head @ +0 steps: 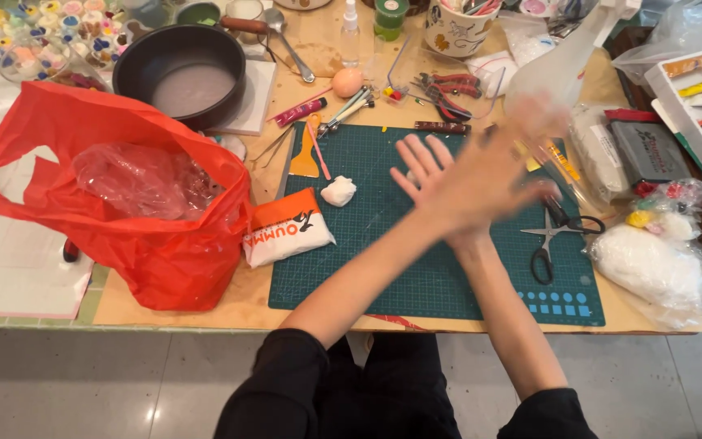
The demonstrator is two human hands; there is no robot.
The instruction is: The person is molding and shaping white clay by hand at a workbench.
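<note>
1. Both forearms are bare from elbow to wrist.
2. Black sleeves are pushed up and bunched at the elbows, one at each arm, near the bottom edge of the view.
3. The left hand (426, 175) and the right hand (493, 167) wear no gloves; no rings or watch can be made out.
4. The right hand is motion-blurred, so its fingers lack detail.
5. Dark clothing covers the lap between the arms.
</note>
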